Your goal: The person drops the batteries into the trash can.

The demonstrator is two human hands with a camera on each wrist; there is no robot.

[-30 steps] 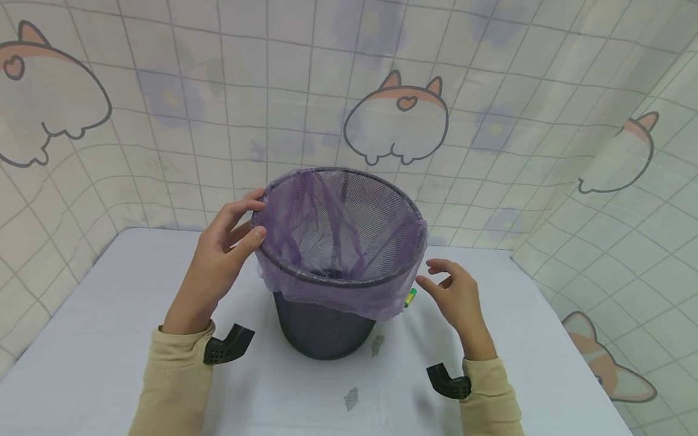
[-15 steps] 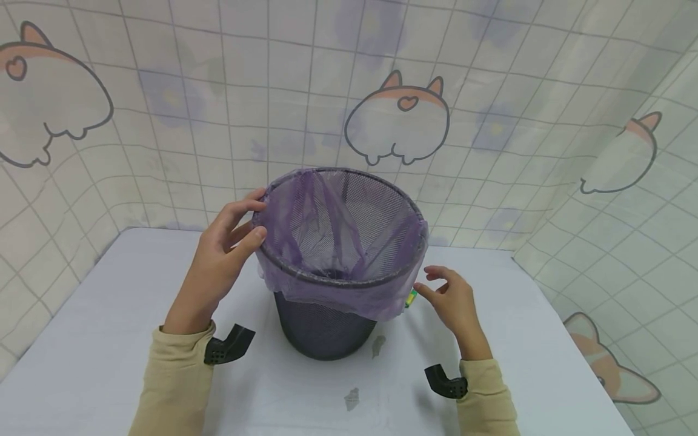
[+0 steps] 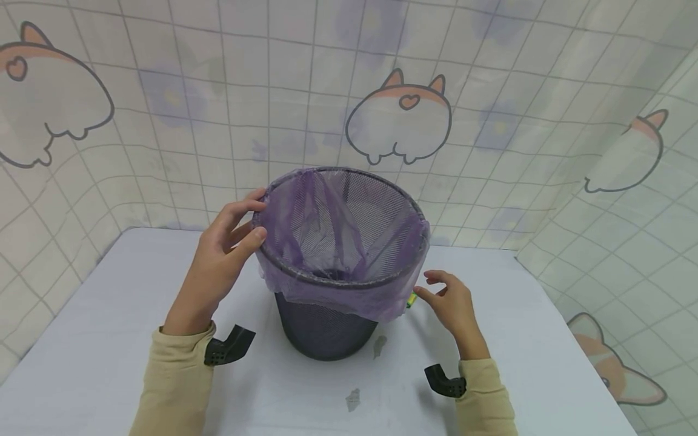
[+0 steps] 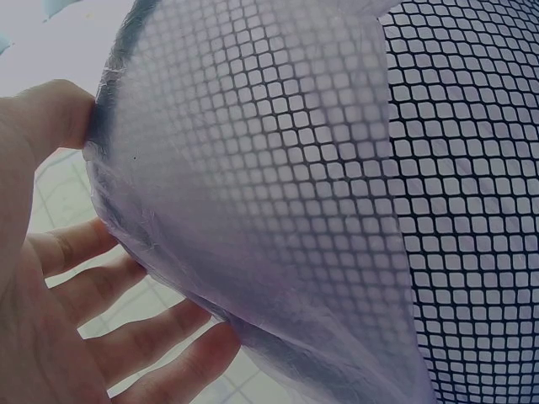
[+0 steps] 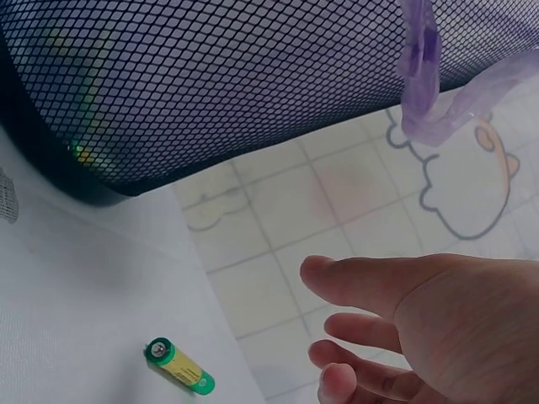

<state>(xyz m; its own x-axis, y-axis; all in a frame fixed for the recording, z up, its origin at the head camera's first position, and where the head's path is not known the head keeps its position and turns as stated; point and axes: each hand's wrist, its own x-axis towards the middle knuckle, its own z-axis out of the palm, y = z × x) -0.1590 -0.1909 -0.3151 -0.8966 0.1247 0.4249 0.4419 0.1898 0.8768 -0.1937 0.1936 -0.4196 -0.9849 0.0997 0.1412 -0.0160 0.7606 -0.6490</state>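
Observation:
A black wire-mesh wastebasket (image 3: pixel 327 333) stands upright, lined with a translucent purple garbage bag (image 3: pixel 338 297) folded over its rim. My left hand (image 3: pixel 212 266) rests on the left side of the rim; the left wrist view shows its thumb and fingertips touching the bag-covered edge, fingers spread. To the right of the basket, my right hand (image 3: pixel 449 303) hovers with thumb and fingers apart and nothing between them. A green and yellow battery (image 5: pixel 179 368) lies on the white table near it, partly hidden in the head view by the bag.
Through the mesh in the right wrist view, a blurred green-yellow spot (image 5: pixel 80 151) shows low in the basket. Two grey patches, one being a front patch (image 3: pixel 353 399), mark the white table (image 3: pixel 136 290). A grid-patterned curtain (image 3: pixel 272 91) encloses the back and sides.
My right hand has moved slightly down and left, closer to the battery. The left hand and the wastebasket have stayed in place.

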